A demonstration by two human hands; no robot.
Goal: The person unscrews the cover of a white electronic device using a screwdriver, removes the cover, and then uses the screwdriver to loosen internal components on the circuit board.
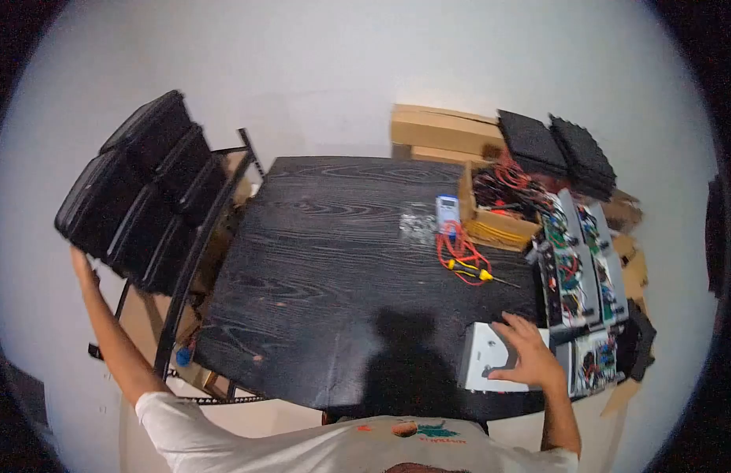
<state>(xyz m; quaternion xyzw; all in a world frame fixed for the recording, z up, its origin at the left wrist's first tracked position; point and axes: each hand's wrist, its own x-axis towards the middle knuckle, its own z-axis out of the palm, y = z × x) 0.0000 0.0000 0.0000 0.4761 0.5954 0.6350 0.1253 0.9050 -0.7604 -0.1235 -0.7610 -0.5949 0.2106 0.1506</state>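
On my feed: the dark table (326,260); stacked black cases (145,189) on its left—a low tug could topple them; the white box (485,351) at its near right, under the spread, open right hand (529,356); the left hand (79,258) at the cases' lower edge—grip I can't tell.

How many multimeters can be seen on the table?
1: a blue multimeter lies on the black table, just left of the cardboard box. Others could be hidden under the cables in that box.
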